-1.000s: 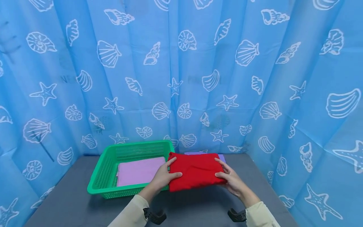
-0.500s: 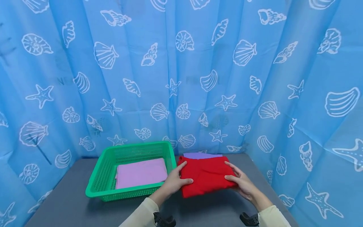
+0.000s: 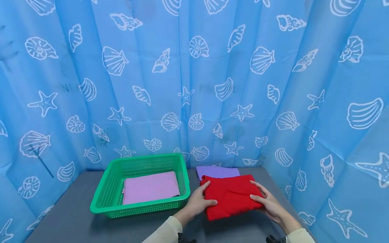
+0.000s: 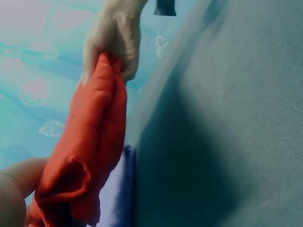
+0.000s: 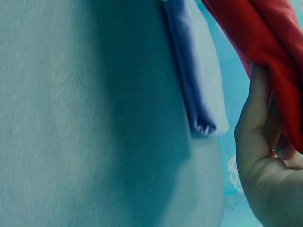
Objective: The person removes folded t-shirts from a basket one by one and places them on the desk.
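Observation:
A folded red cloth [image 3: 232,195] is held between both hands above the grey table, its shadow falling below it in the wrist views. My left hand [image 3: 197,201] grips its left end, thumb on top and the other fingers along the edge and beneath. At the opposite end my right hand [image 3: 270,204] pinches it the same way, with some fingers hidden underneath. Layered folds of the red cloth [image 4: 97,127] show edge-on in the left wrist view. Behind it a folded purple cloth [image 3: 217,171] lies on the table, partly covered by the red one in the head view.
To the left stands a green plastic basket [image 3: 141,208] with a folded pink cloth [image 3: 152,187] lying inside. The grey table [image 3: 70,202] backs onto a blue curtain [image 3: 170,84] printed with white shells and starfish, which also runs along both sides.
Both hands have carried the red cloth right and nearer to me, away from the basket. More of the purple cloth now shows behind it.

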{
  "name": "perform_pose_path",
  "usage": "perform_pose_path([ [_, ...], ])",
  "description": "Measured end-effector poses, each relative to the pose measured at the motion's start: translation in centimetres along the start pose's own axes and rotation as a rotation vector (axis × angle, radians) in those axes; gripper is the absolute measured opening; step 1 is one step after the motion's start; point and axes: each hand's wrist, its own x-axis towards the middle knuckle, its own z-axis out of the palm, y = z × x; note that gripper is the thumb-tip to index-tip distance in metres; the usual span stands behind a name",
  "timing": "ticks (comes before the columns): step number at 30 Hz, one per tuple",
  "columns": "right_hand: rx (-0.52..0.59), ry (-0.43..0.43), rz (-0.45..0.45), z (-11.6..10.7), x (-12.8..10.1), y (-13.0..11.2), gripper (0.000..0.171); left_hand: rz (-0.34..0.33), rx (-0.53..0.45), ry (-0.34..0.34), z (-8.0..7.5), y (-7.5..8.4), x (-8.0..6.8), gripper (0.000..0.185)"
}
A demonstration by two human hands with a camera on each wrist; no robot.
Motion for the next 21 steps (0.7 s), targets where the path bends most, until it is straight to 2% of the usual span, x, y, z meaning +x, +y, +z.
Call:
perform_pose_path([
  [14, -0.09, 0.036, 0.019, -3.5, -0.3, 2.7, 0.075, -0.015, 0.06, -0.061, 3.8, -1.3, 1.7, 0.08],
  [21, -0.077, 0.059, 0.04, -5.3, -0.7, 3.8, 0.071, 0.003, -0.008, -0.071, 6.1, -2.0, 2.4, 0.077],
])
